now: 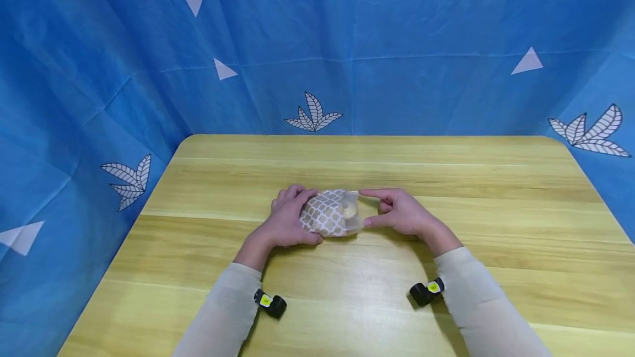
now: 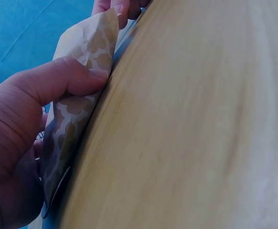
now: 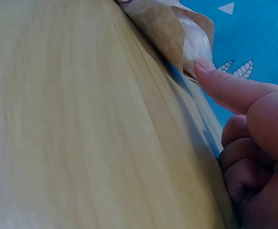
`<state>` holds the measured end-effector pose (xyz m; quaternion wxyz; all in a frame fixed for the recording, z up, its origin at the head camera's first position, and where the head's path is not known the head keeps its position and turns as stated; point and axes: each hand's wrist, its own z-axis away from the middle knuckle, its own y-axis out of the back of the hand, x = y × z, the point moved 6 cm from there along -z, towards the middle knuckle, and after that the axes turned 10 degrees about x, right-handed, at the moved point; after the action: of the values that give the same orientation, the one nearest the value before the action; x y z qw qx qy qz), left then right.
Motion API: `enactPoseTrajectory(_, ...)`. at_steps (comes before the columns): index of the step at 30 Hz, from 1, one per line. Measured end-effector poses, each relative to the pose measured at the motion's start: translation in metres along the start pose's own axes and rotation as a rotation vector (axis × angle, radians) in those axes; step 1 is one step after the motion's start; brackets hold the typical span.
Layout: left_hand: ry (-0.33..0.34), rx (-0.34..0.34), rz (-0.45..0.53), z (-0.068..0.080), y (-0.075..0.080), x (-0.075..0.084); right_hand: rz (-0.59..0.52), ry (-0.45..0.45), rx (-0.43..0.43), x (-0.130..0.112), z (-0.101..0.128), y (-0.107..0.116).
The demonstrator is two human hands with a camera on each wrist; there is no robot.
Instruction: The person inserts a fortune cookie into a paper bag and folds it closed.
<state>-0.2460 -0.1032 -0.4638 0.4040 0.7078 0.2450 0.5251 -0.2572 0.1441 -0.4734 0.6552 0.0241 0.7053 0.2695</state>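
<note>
1. A small tan paper pouch with a white lattice pattern (image 1: 324,212) lies near the middle of the light yellow wooden table (image 1: 476,191), a little towards the person's side.
2. The right end of the pouch is a clear plastic window (image 1: 350,211); something pale and round shows behind it, too blurred to name.
3. The left hand (image 1: 286,219) grips the patterned left end of the pouch: its thumb lies along the near edge and its fingers curl over the far side. The left wrist view shows the thumb (image 2: 67,78) pressed against the patterned paper.
4. The right hand (image 1: 397,214) pinches the clear end of the pouch between an outstretched forefinger at the far corner and the thumb at the near corner; the other fingers are curled into the palm. In the right wrist view one fingertip (image 3: 206,76) touches the plastic edge.
5. Both forearms wear pale beige sleeves (image 1: 225,313), and a small black camera (image 1: 270,303) is strapped at each wrist, nearer the person than the pouch.
6. Beyond the pouch and on both sides, a blue cloth backdrop with white triangles and leaf prints (image 1: 317,43) stands around the table.
</note>
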Motion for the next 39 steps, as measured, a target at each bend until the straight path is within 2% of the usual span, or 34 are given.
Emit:
enactPoseTrajectory(6,-0.005,0.004,-0.006,0.0,-0.001,0.0,-0.002,0.041,-0.003,-0.004,-0.001,-0.006)
enactPoseTrajectory(25,-0.021,0.029,-0.032,-0.001,0.001,0.006,0.027,0.04,0.035,-0.009,-0.004,-0.016)
enactPoseTrajectory(39,-0.018,0.038,-0.025,-0.001,0.002,0.007,0.009,0.05,0.042,-0.011,-0.004,-0.016)
